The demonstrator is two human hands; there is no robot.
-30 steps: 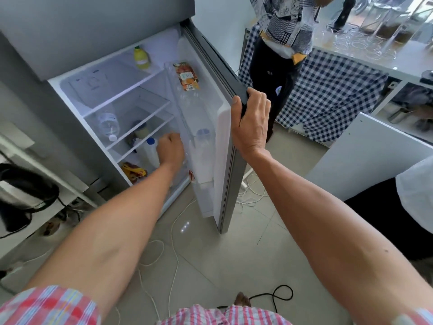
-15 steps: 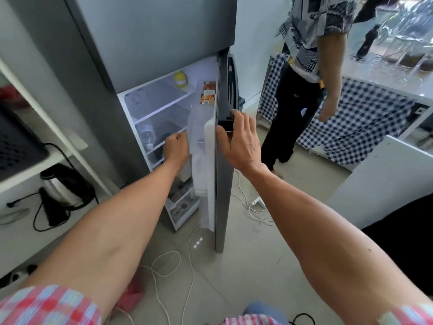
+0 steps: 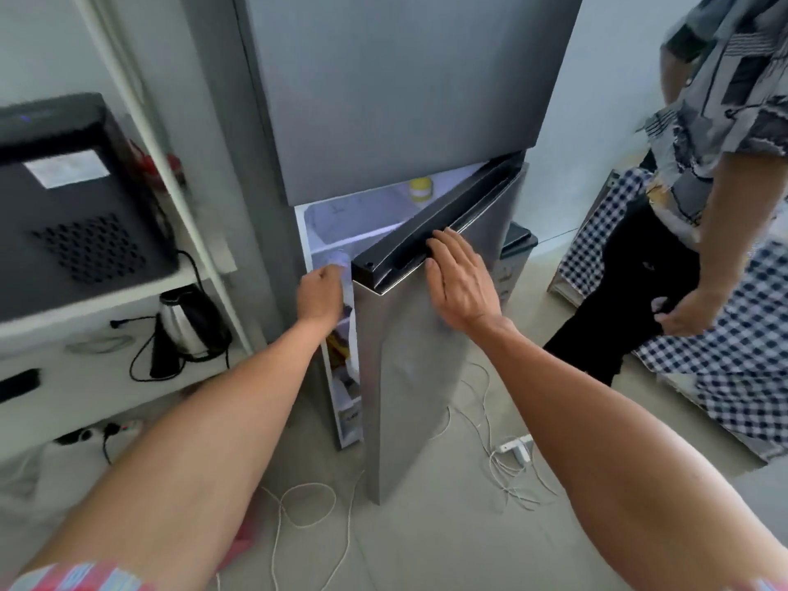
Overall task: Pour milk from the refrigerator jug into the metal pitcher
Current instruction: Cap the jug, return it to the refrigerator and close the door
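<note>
Left hand (image 3: pixel 320 297) reaches into the refrigerator (image 3: pixel 401 100) past its half-open door (image 3: pixel 409 356); right hand (image 3: pixel 462 283) lies open-fingered across the door's top edge.

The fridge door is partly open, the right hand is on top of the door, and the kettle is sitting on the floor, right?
Not quite. In the head view the kettle sits on a white shelf, not the floor. The rest holds: fridge door partly open, right hand on its top edge.

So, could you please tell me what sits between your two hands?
In the head view, the fridge door's top corner separates the left hand from the right hand.
</note>
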